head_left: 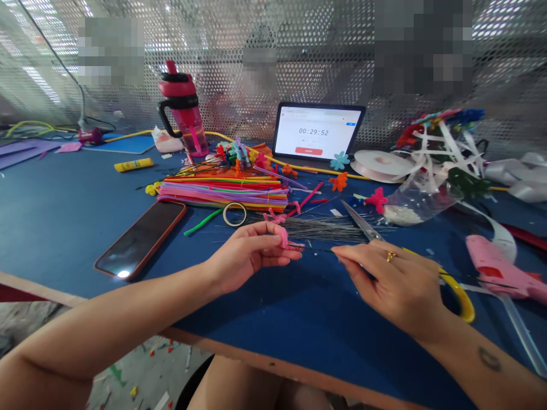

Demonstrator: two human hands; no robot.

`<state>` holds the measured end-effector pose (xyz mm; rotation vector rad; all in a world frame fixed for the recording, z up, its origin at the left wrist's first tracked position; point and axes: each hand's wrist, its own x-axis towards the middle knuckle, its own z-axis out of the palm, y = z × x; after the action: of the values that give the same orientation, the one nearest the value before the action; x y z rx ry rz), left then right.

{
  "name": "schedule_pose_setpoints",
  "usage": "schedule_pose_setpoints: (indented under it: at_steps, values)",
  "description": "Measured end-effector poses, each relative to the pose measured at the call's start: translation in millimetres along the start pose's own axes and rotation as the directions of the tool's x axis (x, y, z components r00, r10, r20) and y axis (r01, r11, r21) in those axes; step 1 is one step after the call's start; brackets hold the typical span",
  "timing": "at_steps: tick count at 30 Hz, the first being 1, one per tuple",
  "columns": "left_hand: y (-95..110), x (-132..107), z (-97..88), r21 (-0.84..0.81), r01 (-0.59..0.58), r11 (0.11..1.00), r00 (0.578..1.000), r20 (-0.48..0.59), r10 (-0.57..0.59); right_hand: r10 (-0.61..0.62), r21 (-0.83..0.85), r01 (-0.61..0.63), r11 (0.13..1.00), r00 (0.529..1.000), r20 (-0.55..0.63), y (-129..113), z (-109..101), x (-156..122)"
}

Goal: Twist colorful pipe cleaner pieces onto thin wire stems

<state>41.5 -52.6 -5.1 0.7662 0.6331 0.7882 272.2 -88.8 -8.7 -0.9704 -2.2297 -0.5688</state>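
Note:
Between the thumb and fingers of my left hand [245, 253] is a small pink pipe-cleaner piece [284, 237], partly hidden by the fingers. A thin dark wire [318, 249] runs from it to my right hand [395, 282], whose thumb and forefinger pinch its other end. Both hands are above the front of the table. Scissors [359, 221] with yellow handles lie beneath my right hand, blades pointing to the back left. Just behind my hands lies a spread of thin metal wires [329, 229]. A tape roll [235, 214] is behind my left hand.
Bundled pipe cleaners [222, 192], a phone [143, 239] and a glue stick [134, 165] lie left of centre. Behind stand a pink bottle [190, 122] and a tablet [318, 134] showing a timer. To the right are a ribbon spool [382, 165], a plastic bag [427, 199] and a pink glue gun [491, 265].

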Motion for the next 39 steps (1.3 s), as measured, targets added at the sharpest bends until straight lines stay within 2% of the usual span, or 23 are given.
schedule_pose_setpoints:
  at_steps: [39]
  values:
    - [1.0, -2.0, -1.0, 0.089, 0.017, 0.996, 1.0, -0.005, -0.017, -0.019, -0.059, 0.019, 0.998, 1.0, 0.007, -0.7, -1.8, 1.7]
